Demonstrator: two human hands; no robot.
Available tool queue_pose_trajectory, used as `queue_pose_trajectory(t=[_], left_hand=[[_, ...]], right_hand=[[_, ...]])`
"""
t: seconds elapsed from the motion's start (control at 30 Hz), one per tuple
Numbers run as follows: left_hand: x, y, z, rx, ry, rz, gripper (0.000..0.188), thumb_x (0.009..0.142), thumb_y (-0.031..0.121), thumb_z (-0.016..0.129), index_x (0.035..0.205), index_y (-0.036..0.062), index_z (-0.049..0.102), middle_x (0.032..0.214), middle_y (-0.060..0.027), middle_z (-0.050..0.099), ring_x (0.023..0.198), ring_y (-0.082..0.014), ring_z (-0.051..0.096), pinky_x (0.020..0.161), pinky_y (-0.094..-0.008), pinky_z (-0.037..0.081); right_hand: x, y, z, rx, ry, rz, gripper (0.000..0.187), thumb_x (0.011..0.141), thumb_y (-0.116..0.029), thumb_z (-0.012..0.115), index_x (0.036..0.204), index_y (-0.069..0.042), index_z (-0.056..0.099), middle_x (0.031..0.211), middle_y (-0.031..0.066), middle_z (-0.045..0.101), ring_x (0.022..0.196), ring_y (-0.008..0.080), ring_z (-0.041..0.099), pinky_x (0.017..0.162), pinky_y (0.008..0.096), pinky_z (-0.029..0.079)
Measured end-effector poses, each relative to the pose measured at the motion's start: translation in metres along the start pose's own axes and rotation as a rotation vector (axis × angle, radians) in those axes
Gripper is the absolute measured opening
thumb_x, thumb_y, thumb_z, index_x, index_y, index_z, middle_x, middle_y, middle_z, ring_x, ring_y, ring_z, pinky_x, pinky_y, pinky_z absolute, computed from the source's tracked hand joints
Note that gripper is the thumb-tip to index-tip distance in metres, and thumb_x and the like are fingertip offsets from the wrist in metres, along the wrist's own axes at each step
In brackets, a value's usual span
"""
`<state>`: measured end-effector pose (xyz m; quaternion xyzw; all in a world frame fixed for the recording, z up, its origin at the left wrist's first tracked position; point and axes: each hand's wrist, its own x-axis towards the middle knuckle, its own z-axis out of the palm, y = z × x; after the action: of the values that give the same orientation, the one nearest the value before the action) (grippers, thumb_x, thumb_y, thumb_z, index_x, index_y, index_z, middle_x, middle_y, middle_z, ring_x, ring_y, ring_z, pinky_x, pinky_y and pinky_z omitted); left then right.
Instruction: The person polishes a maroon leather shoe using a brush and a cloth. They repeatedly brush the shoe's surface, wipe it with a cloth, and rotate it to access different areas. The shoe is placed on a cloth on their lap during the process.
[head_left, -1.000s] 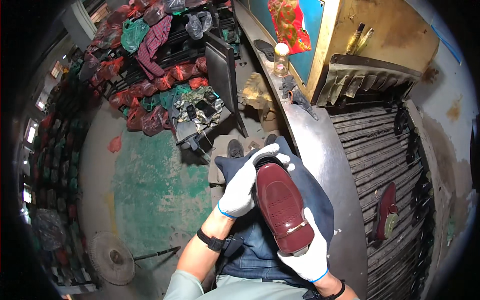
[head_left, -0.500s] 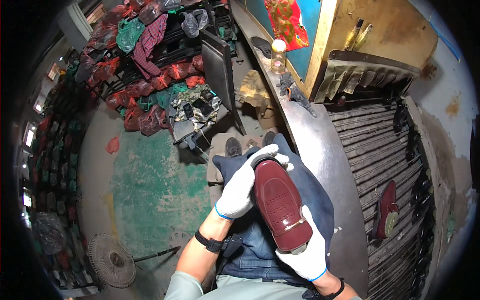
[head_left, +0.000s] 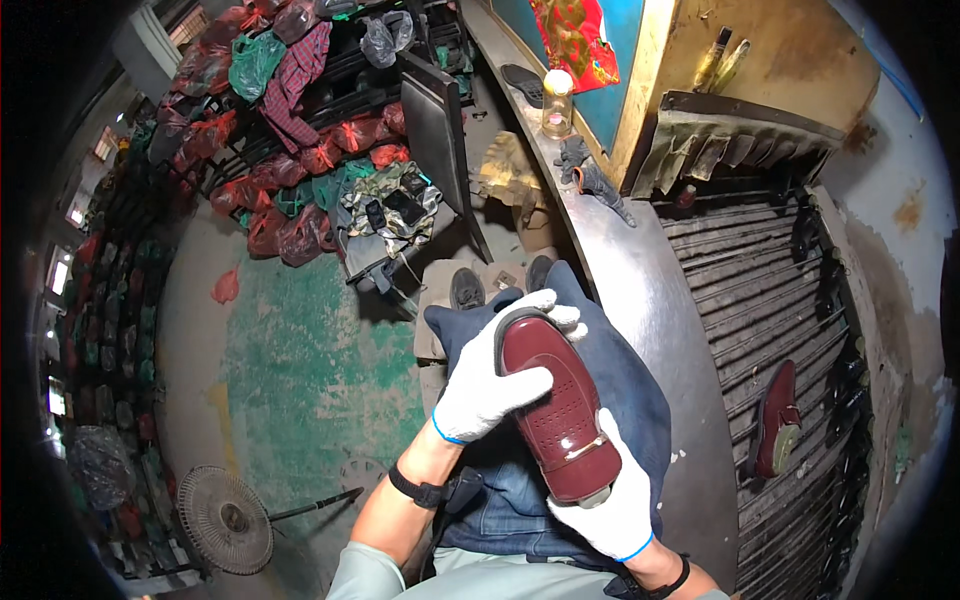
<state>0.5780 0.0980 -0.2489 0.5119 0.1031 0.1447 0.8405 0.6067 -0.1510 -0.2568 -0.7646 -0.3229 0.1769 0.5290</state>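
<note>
A glossy dark red leather shoe (head_left: 562,420) with rows of small perforations and a metal bar is held over my lap, its toe pointing away from me. My left hand (head_left: 495,375), in a white knit glove, wraps the toe end, with the thumb lying across the upper. My right hand (head_left: 615,497), gloved the same way, grips the other end from the right and below. Both hands are closed on the shoe. A second red shoe (head_left: 778,420) lies on its side on the slatted conveyor to the right.
A metal ledge (head_left: 640,270) runs along my right, bearing dark gloves (head_left: 595,183) and a jar (head_left: 557,105). Beyond it lies the slatted conveyor (head_left: 740,290). At left stand a fan (head_left: 225,520) and a chair (head_left: 432,130) with clothing and phones. Racks hold many bagged items (head_left: 300,235).
My left thumb has moved from the shoe's edge onto the top of its upper. The shoe has shifted very slightly to the left; my right hand keeps its grip.
</note>
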Motion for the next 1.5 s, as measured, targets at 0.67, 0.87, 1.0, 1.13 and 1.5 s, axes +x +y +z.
queue_pose_trajectory(t=[0.67,0.87,1.0,1.13,1.5], left_hand=[[-0.003,0.005,-0.017,0.249,0.305,0.071,0.06,0.094,0.011,0.088,0.146,-0.0007,0.062,0.131,-0.0134,0.075,0.12,-0.022,0.072,0.108,-0.0389,0.059],[-0.002,-0.001,-0.033,0.062,0.447,0.104,0.055,0.099,0.026,0.082,0.143,0.0003,0.061,0.131,-0.0178,0.075,0.116,-0.027,0.074,0.104,-0.0431,0.062],[-0.013,-0.003,-0.035,-0.378,0.596,-0.102,0.05,0.112,0.035,0.066,0.146,-0.0018,0.065,0.139,-0.0155,0.074,0.122,-0.0305,0.074,0.109,-0.0481,0.06],[-0.1,-0.042,-0.04,-0.583,0.514,-0.067,0.05,0.114,0.038,0.063,0.151,0.0042,0.062,0.145,-0.0137,0.07,0.13,-0.0299,0.069,0.114,-0.0468,0.058],[-0.042,-0.089,0.012,-0.312,0.311,0.066,0.052,0.113,0.042,0.056,0.155,0.012,0.058,0.155,-0.0096,0.065,0.139,-0.027,0.065,0.12,-0.0461,0.053]], right_hand=[[0.019,0.005,0.02,-0.07,-0.026,-0.086,0.113,0.071,-0.024,0.102,0.165,0.005,0.046,0.117,0.0207,0.068,0.103,0.0356,0.074,0.089,0.0451,0.061],[0.015,0.011,0.008,0.783,-0.072,0.263,0.088,0.098,-0.031,0.087,0.165,0.008,0.045,0.15,0.0201,0.067,0.137,0.0296,0.065,0.115,0.0414,0.053],[-0.007,0.069,0.014,0.933,-0.277,0.428,0.072,0.115,-0.043,0.062,0.165,0.005,0.047,0.155,0.0204,0.065,0.142,0.029,0.063,0.121,0.0428,0.049],[0.002,0.071,0.038,1.348,-0.229,0.423,0.028,0.109,-0.023,0.069,0.124,-0.008,0.05,0.118,0.0126,0.069,0.126,0.0322,0.071,0.113,0.0558,0.055],[0.084,-0.003,0.0,0.841,0.112,-0.266,0.103,0.083,-0.027,0.092,0.163,0.003,0.035,0.159,0.024,0.052,0.148,0.035,0.055,0.125,0.0484,0.047]])
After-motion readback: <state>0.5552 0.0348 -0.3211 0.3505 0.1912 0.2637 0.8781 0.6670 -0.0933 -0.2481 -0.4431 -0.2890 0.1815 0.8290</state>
